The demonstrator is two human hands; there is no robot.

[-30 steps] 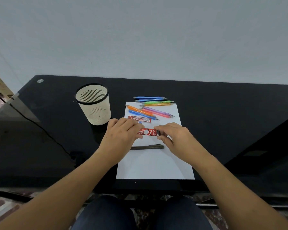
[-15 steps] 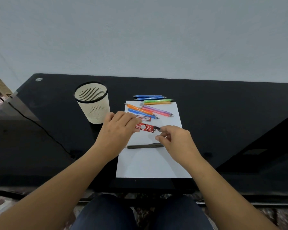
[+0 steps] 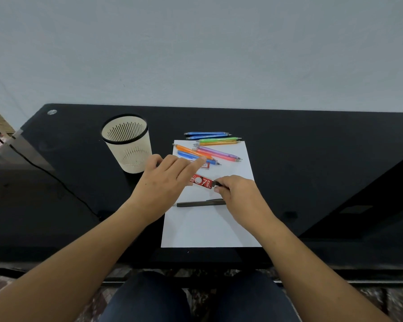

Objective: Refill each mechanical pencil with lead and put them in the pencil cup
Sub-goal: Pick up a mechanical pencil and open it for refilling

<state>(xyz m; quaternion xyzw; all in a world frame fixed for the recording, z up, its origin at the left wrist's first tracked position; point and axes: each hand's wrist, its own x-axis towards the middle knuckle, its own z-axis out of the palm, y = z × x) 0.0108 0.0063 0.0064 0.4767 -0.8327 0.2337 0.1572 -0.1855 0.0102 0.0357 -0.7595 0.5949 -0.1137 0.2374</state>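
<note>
- We see a glossy black glass desk (image 3: 312,159) bearing a white sheet of paper (image 3: 209,228). A cream slotted plastic pencil cup (image 3: 126,147) stands upright just left of the sheet.
- Bright plastic mechanical pencils (image 3: 216,149) lie loose at the sheet's far edge, with a second red lead case (image 3: 205,165) beside them.
- A dark slim mechanical pencil (image 3: 200,204) lies flat below the hands.
- The left hand (image 3: 163,184) grips a flat red lead case (image 3: 201,181) by its left end, forefinger straight. The right hand (image 3: 237,194) pinches its dark right tip with curled fingers.

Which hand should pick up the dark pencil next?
Right hand, probably: it sits over the pencil's end, pinching only the case's tip, while the left hand holds the case.
</note>
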